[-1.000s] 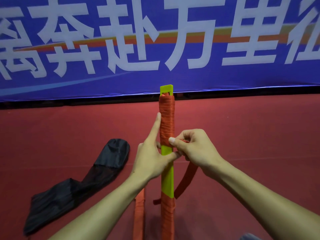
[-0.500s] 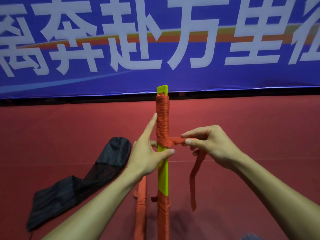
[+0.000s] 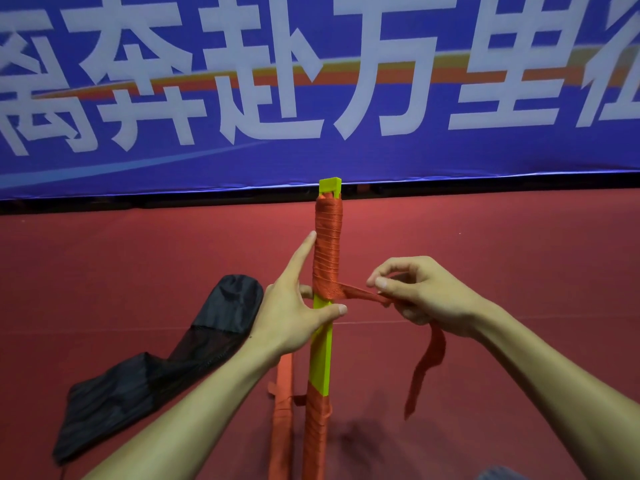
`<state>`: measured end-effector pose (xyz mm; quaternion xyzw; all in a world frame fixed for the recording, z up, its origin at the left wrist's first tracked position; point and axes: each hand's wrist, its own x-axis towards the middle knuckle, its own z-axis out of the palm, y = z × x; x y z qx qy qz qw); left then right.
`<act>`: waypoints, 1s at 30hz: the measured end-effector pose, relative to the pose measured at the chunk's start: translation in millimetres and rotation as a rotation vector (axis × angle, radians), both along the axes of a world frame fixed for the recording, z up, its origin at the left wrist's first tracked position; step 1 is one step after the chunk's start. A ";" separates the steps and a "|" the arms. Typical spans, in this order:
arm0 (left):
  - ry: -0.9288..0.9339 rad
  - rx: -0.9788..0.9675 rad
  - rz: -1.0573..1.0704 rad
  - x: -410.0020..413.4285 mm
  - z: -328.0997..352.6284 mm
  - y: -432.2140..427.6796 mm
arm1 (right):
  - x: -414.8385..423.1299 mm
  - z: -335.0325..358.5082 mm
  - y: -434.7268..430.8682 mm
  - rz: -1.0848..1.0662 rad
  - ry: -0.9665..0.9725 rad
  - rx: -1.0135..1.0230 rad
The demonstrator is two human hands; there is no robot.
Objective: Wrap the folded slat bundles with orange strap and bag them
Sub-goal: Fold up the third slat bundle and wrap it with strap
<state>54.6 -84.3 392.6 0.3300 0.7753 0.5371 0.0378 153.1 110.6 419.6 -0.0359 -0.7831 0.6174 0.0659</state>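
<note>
The slat bundle stood upright over the red floor, wound in orange strap at its upper and lower parts, with a bare yellow-green stretch between. The left hand held it at the lower edge of the upper winding. Its thumb lay across the front of the bare slat, its index finger pointed straight up along the winding's left side, and its other fingers were behind (only one fingertip showed). Right of the bundle, the right hand pinched the strap between thumb and forefinger, the other fingers curled. The strap ran taut from winding to pinch, its loose end hanging below. Just left of the bundle's lower part was a second bundle, orange-wrapped. Further left lay a black bag, limp, its contents impossible to tell. Behind the bundle hung a blue banner.
</note>
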 end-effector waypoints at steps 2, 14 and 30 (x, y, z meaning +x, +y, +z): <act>0.002 0.004 -0.002 0.8 0.4 0.2 | 1.4 -0.4 1.2 0.047 -0.016 0.006; -0.019 0.009 0.006 0.0 -1.1 1.4 | -0.1 -7.2 5.9 0.043 0.013 0.057; 0.116 -0.196 0.199 1.1 4.0 5.1 | -9.0 4.9 -15.2 -0.085 0.142 0.332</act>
